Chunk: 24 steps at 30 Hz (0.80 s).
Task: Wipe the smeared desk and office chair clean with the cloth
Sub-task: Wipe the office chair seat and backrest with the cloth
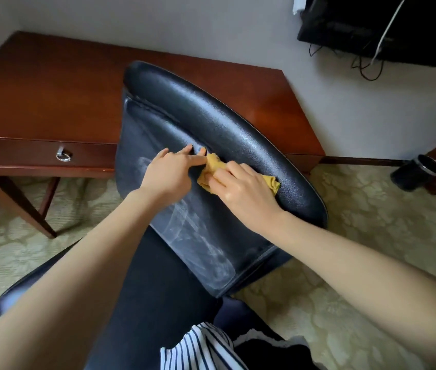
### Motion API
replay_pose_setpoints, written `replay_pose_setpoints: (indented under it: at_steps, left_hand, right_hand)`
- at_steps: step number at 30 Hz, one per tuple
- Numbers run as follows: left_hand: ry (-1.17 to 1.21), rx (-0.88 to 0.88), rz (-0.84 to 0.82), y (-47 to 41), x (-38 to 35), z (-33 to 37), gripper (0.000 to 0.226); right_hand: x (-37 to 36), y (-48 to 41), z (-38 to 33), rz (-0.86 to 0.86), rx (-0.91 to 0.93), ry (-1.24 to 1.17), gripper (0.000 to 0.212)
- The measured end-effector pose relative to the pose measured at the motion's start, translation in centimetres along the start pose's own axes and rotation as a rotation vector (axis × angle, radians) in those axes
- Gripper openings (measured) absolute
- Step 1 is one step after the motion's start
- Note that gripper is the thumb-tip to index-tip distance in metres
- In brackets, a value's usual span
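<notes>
**Chair back: seam wipe**

Frame centre: right hand (240, 186) grips the bunched cloth (212, 164) against the office chair (211, 116) backrest. Left hand (168, 170), fingers straight, presses beside it. Judgement: work the seam firmly, then sweep down over the white smears (198, 233).

Place: a hotel-like room or home study.
Furniture: dark wooden worktop (51, 97) with a ring-pull drawer (63, 155); black padded office chair (198, 116).
Floor: pale patterned carpet (371, 236).
Wall: mounted black screen (371, 28), cables (366, 65) dangling beneath.
</notes>
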<state>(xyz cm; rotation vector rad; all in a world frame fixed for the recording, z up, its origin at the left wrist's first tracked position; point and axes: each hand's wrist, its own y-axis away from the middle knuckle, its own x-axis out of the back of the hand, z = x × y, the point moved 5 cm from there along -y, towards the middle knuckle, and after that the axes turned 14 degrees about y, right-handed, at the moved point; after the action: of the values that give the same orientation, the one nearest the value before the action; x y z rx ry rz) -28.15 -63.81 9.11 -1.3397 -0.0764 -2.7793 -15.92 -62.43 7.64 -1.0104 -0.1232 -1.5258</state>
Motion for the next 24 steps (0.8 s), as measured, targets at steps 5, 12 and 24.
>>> replay_pose_setpoints:
  at_steps: [5,12,24]
  left_hand:
    - [0.026,-0.004,0.008,-0.1,-0.4,-0.2,0.089]
    - [-0.025,-0.111,0.003,-0.5,-2.1,-1.6,0.091]
    - [0.129,0.054,0.368,6.2,-2.6,-10.8,0.076]
  right_hand:
    - [0.1,1.7,-1.8,0.007,0.066,-0.037,0.025]
    - [-0.1,7.3,-6.1,-0.153,0.436,-0.025,0.015]
    - [0.5,4.7,-3.4,-0.188,0.854,0.033,0.012]
